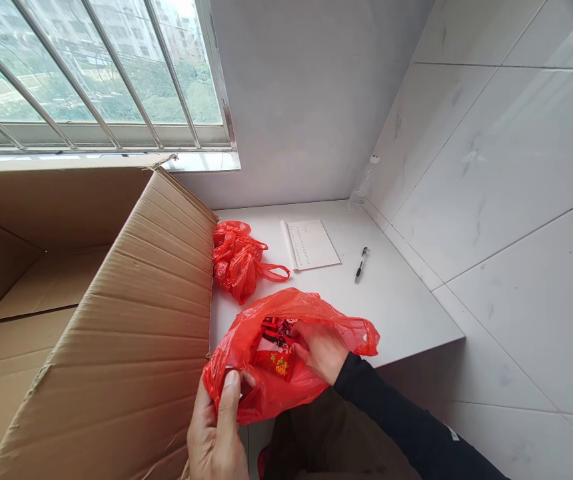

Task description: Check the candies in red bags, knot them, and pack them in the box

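A red plastic bag [271, 407] is held up with its mouth wide. My left hand [219, 427] is closed on the near left part of its rim, thumb over the film. Inside the bag lie several small red printed packets [279, 360], some with yellow lettering and dark parts. My right hand [322, 348], in a black sleeve, reaches into the bag from the right. Its thumb and forefinger curl in among the packets; what lies between the fingertips is hidden.
A large open cardboard box [131, 320] stands at the left. On the white tabletop [396, 307] are another bunched red plastic bag [239, 260], a white notepad [312, 245], a black pen [361, 265] and a clear bottle [362, 187] by the tiled wall. A barred window is above the box.
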Demonstrator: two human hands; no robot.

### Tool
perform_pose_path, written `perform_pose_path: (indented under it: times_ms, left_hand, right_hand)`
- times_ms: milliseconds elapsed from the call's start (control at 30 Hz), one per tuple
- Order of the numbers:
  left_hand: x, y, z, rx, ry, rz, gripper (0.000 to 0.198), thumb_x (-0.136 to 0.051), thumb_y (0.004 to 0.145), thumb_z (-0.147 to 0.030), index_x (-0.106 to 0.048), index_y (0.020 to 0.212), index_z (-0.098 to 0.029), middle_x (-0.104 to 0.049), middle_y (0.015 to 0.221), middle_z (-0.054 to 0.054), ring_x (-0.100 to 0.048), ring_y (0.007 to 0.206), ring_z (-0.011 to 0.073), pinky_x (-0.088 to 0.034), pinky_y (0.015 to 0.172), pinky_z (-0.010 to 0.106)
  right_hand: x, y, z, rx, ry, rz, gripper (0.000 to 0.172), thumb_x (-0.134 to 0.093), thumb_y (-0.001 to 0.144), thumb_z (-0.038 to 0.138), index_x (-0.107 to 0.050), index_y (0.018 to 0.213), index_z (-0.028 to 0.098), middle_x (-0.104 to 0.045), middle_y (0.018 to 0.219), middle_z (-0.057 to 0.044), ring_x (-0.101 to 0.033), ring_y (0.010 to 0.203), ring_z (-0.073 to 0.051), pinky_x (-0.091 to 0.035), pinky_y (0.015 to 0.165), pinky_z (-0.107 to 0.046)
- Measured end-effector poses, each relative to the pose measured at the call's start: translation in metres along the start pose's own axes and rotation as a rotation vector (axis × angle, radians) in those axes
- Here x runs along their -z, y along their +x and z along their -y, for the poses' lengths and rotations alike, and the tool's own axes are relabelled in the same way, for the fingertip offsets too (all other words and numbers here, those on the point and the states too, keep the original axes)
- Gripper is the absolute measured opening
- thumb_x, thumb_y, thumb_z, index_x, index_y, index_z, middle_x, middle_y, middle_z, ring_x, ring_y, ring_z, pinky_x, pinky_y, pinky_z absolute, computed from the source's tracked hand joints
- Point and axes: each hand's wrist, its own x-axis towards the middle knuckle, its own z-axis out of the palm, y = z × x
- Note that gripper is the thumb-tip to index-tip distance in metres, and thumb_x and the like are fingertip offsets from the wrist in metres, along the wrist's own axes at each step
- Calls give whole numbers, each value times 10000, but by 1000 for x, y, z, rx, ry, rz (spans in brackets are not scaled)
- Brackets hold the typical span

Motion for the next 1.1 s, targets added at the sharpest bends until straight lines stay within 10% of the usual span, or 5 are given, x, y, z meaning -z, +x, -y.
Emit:
perform_pose_path:
  times_ms: [1100]
  left_hand:
    - [-4,-4,-5,-7,-1,8,550,-728,790,-549,-698,1232,-224,-738,1111,57,-616,1180,302,-507,991,365]
  right_hand:
    - [-2,-2,1,-8,-14,16,96,-553,880,199,-600,958,226,-692,930,-33,-632,852,-209,-375,709,-297]
